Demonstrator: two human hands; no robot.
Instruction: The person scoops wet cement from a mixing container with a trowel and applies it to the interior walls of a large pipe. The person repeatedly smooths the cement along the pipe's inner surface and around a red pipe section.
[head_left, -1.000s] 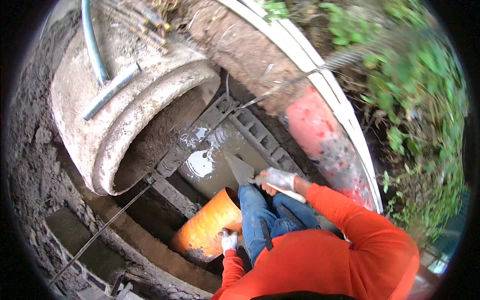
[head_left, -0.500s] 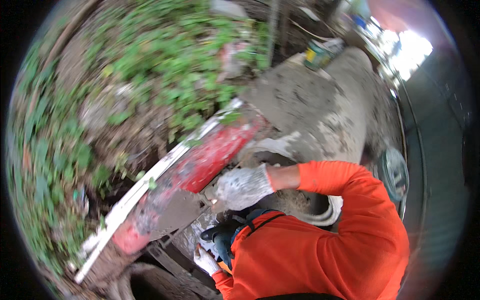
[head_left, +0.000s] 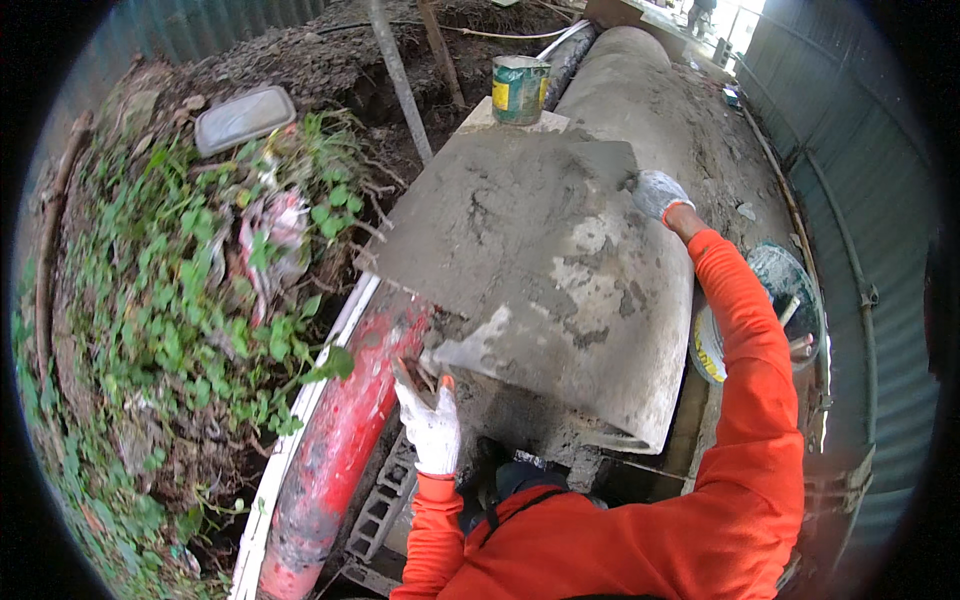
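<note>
Mortar (head_left: 470,200), grey and wet-looking, lies in a broad sheet over the concrete pipe (head_left: 640,385), and seems to sit on a flat board whose pale corner (head_left: 550,122) shows at the far side. The pipe's rounded top probably makes such a flat base useful, holding the load high and within your reach.

Your right hand (head_left: 660,195) is at the right edge of that sheet, its gloved fingers curled around what looks like the handle of a trowel (head_left: 605,165); the handle is hidden in the glove, but the flat grey blade points left, over the mortar, a position that suits working the material from the side.

Your left hand (head_left: 430,425) has its fingers spread and grips nothing. It is beside the red pipe (head_left: 335,455), near the concrete pipe's near lip, perhaps as a steadying hand; you cannot tell from this angle whether the fingertips touch either surface.

The green and yellow can (head_left: 519,92) stands upright at the mortar's far edge, likely out of the trowel's way. The bucket (head_left: 770,262) on your right has handle-like ends inside, so it apparently keeps spare tools close by.
</note>
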